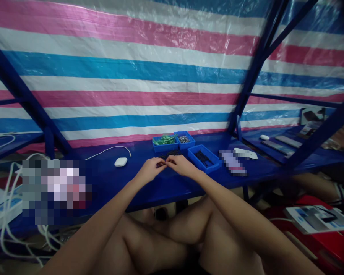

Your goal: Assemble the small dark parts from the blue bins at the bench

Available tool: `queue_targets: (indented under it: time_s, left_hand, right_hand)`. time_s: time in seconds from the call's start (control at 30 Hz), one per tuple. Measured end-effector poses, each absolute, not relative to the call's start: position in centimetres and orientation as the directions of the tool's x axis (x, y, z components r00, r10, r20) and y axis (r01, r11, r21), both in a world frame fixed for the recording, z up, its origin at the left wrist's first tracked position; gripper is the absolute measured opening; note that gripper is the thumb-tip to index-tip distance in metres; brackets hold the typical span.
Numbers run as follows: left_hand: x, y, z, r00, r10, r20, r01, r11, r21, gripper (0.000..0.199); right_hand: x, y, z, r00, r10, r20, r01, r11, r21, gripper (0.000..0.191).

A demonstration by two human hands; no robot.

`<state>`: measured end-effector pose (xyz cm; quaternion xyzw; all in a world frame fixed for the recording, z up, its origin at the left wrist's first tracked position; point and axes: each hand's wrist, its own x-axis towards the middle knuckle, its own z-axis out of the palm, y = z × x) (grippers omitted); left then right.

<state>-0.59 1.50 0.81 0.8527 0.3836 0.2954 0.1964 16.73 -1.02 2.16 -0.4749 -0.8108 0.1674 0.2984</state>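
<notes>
Probably for steadiness, my left hand (154, 168) pinches a small dark piece (160, 165) nearly closed, over the table (109, 185) before a handy blue tray (213, 167); my right hand (180, 165) curls beside it, grip unclear.

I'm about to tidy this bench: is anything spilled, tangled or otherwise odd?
White cables at the left look tangled, with loops crossing untidily. Dark pieces lie loose on the blue table, outside the trays, perhaps spilled.
</notes>
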Motion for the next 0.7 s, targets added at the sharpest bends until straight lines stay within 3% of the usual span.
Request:
queue_targets:
  time_s: [0.37, 0.6, 0.7]
  left_hand:
    - [-0.4, 1.4, 0.6, 0.520, 0.763, 0.384, 0.526, -0.640, 0.560, 0.017]
    - [-0.1, 1.4, -0.1, 0.483, 0.815, 0.320, 0.497, -0.556, 0.666, 0.019]
    - [0.0, 1.3, 0.0, 0.484, 0.810, 0.331, 0.490, -0.564, 0.664, 0.021]
  right_hand:
    - [17.3, -0.4, 1.6, -0.430, 0.886, 0.174, 0.515, 0.399, -0.759, 0.016]
    - [17.5, -0.1, 1.0, -0.448, 0.892, -0.053, 0.357, 0.124, -0.926, 0.015]
    - [17.8, -0.1, 1.2, -0.463, 0.884, -0.066, 0.349, 0.113, -0.930, 0.016]
